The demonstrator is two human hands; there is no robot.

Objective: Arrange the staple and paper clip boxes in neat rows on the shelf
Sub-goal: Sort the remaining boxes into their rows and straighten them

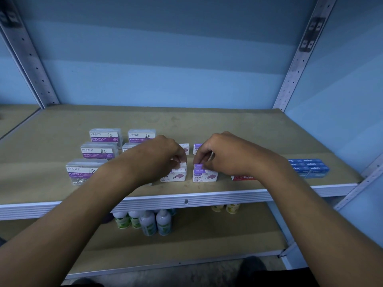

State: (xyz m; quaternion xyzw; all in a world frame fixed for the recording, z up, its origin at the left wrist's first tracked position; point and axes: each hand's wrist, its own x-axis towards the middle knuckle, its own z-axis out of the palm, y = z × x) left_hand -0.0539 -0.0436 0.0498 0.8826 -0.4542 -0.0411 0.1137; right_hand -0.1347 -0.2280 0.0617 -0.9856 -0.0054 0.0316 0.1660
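Note:
Several clear paper clip boxes [99, 151] with purple labels stand in rows at the left of the brown shelf [207, 125]. White and purple staple boxes sit in the middle in two short stacks. My left hand [163, 156] pinches the top of the left staple stack [175, 175]. My right hand [226, 156] pinches the top box of the right staple stack [204, 175]. Two more staple boxes [196, 148] lie behind, partly hidden by my hands. A red staples box [241, 178] peeks out under my right wrist.
A block of blue staple boxes [309, 167] lies at the right of the shelf. Metal uprights [298, 59] frame the bay against a blue back wall. On the lower shelf stand several white bottles [149, 221].

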